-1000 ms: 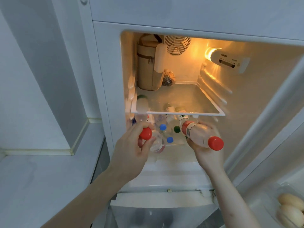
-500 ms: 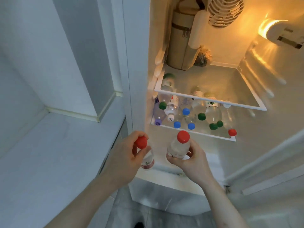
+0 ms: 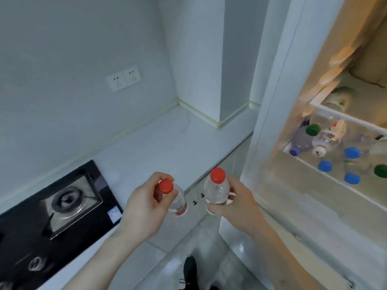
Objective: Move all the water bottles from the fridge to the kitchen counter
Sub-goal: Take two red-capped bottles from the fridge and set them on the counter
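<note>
My left hand [image 3: 144, 208] grips a clear water bottle with a red cap [image 3: 176, 200] by its neck, at the front edge of the white kitchen counter [image 3: 167, 143]. My right hand [image 3: 236, 206] holds a second red-capped water bottle [image 3: 216, 189] upright by its body, just left of the open fridge [image 3: 314, 185]. Several more bottles with blue, green and white caps [image 3: 335, 153] lie on the lit fridge shelf at the right.
A black glass gas hob [image 3: 52, 216] takes up the counter's left part. Two wall sockets [image 3: 123, 78] sit above the counter. White cabinet doors with dark handles [image 3: 196, 198] are below its edge. A dark shoe [image 3: 190, 268] stands on the tiled floor.
Both hands have drawn their bottles out of the fridge and swung left toward the counter. The view has turned left, so the hob and sockets now show.
</note>
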The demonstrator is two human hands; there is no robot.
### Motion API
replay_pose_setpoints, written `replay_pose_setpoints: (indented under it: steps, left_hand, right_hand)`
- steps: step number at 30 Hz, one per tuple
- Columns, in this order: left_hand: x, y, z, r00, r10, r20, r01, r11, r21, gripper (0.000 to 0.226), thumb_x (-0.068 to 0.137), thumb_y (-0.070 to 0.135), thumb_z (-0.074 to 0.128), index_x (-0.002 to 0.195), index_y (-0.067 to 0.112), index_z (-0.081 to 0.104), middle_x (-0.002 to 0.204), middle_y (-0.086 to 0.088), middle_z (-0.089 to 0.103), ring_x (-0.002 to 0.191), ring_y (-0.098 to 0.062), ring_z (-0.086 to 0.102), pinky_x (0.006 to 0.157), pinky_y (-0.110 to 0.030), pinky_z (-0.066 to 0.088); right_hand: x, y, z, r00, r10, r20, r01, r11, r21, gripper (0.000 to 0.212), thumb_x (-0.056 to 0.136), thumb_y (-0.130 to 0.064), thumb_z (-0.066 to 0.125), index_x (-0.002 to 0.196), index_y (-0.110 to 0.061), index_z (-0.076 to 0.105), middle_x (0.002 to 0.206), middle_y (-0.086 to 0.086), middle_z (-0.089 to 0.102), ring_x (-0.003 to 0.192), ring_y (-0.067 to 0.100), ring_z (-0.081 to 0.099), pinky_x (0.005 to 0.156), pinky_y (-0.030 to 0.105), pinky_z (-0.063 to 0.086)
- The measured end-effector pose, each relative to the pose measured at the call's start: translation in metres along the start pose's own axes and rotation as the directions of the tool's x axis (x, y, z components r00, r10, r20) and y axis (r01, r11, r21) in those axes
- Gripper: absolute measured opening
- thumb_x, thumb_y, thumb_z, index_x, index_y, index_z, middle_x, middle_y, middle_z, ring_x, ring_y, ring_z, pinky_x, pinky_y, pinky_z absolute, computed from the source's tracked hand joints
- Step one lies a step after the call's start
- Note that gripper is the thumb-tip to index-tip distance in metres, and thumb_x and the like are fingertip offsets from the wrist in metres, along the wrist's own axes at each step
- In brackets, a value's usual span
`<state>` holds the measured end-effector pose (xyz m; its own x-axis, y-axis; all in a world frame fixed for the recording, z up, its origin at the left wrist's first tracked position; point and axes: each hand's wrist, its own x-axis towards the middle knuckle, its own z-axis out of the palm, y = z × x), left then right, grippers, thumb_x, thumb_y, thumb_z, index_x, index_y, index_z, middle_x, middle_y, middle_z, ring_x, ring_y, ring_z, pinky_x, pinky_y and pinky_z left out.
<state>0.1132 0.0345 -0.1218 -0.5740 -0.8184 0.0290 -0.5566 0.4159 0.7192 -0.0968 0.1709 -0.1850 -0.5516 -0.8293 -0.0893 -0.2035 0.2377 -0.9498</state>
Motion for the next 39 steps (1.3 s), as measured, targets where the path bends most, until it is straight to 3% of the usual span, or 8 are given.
replay_pose_setpoints:
  steps: [5, 15, 18, 20, 24, 29, 33, 39]
  left_hand:
    - [-0.059, -0.03, -0.044, 0.973, -0.155, -0.169, 0.156, 0.988, -0.004, 0.019, 0.091, 0.034, 0.073, 0.104, 0.04, 0.06, 0.071, 0.0, 0.063, 0.066, -0.016, 0.054, 0.065, -0.035, 0.049]
    - [-0.164, -0.084, -0.115, 0.822, -0.339, -0.458, 0.328, 0.939, -0.106, 0.02, 0.09, 0.034, 0.074, 0.101, 0.043, 0.06, 0.075, 0.0, 0.065, 0.069, -0.015, 0.056, 0.066, -0.035, 0.05]
    - [-0.199, -0.1, -0.134, 0.788, -0.375, -0.488, 0.355, 0.925, -0.137, 0.021, 0.09, 0.032, 0.075, 0.102, 0.042, 0.061, 0.075, 0.0, 0.065, 0.07, -0.014, 0.056, 0.067, -0.033, 0.049]
    - [-0.223, -0.111, -0.146, 0.77, -0.391, -0.504, 0.367, 0.918, -0.151, 0.021, 0.09, 0.032, 0.074, 0.104, 0.042, 0.061, 0.076, 0.001, 0.065, 0.071, -0.015, 0.056, 0.067, -0.034, 0.05]
    - [-0.29, -0.143, -0.182, 0.703, -0.434, -0.564, 0.404, 0.896, -0.185, 0.02, 0.09, 0.034, 0.074, 0.103, 0.042, 0.06, 0.071, 0.012, 0.061, 0.067, -0.01, 0.054, 0.062, -0.025, 0.045]
    - [-0.37, -0.177, -0.22, 0.614, -0.5, -0.61, 0.481, 0.85, -0.213, 0.017, 0.092, 0.038, 0.072, 0.101, 0.041, 0.058, 0.063, 0.015, 0.052, 0.063, -0.008, 0.05, 0.06, -0.024, 0.04]
    - [-0.435, -0.201, -0.251, 0.532, -0.548, -0.646, 0.515, 0.815, -0.266, 0.017, 0.091, 0.038, 0.072, 0.101, 0.042, 0.059, 0.061, 0.011, 0.048, 0.061, -0.007, 0.047, 0.06, -0.024, 0.04]
    - [-0.513, -0.23, -0.284, 0.409, -0.589, -0.697, 0.558, 0.766, -0.32, 0.017, 0.092, 0.042, 0.069, 0.103, 0.044, 0.057, 0.074, 0.0, 0.062, 0.069, -0.014, 0.057, 0.065, -0.031, 0.052]
  right_hand:
    - [0.0, -0.019, 0.057, 0.973, -0.081, 0.217, 0.093, 0.995, -0.047, 0.045, 0.066, -0.014, 0.091, 0.101, -0.031, 0.067, 0.094, -0.01, 0.071, 0.086, 0.007, 0.069, 0.073, 0.019, 0.053]
    - [-0.031, -0.072, 0.151, 0.853, -0.209, 0.477, 0.266, 0.962, -0.055, 0.05, 0.068, -0.021, 0.096, 0.106, -0.036, 0.068, 0.105, -0.016, 0.074, 0.098, 0.003, 0.07, 0.082, 0.017, 0.055]
    - [-0.048, -0.088, 0.183, 0.82, -0.218, 0.53, 0.283, 0.958, -0.044, 0.054, 0.066, -0.023, 0.096, 0.11, -0.036, 0.068, 0.107, -0.017, 0.074, 0.098, 0.005, 0.07, 0.085, 0.022, 0.056]
    - [-0.063, -0.099, 0.205, 0.794, -0.23, 0.563, 0.309, 0.95, -0.048, 0.058, 0.065, -0.022, 0.097, 0.112, -0.038, 0.068, 0.109, -0.019, 0.074, 0.099, 0.002, 0.07, 0.084, 0.016, 0.053]
    - [-0.111, -0.124, 0.269, 0.71, -0.277, 0.647, 0.379, 0.925, -0.019, 0.059, 0.064, -0.019, 0.098, 0.11, -0.039, 0.067, 0.106, -0.025, 0.072, 0.099, -0.001, 0.068, 0.081, 0.007, 0.048]
    - [-0.174, -0.146, 0.341, 0.598, -0.32, 0.735, 0.45, 0.893, 0.022, 0.061, 0.066, -0.023, 0.098, 0.114, -0.042, 0.065, 0.111, -0.026, 0.07, 0.105, -0.002, 0.065, 0.085, 0.011, 0.049]
    - [-0.223, -0.161, 0.4, 0.505, -0.332, 0.797, 0.469, 0.88, 0.069, 0.061, 0.067, -0.025, 0.096, 0.116, -0.044, 0.065, 0.114, -0.025, 0.07, 0.107, -0.001, 0.065, 0.088, 0.017, 0.051]
    - [-0.286, -0.177, 0.475, 0.357, -0.346, 0.867, 0.507, 0.852, 0.131, 0.057, 0.07, -0.024, 0.093, 0.115, -0.045, 0.064, 0.114, -0.023, 0.069, 0.107, 0.0, 0.064, 0.083, 0.014, 0.051]
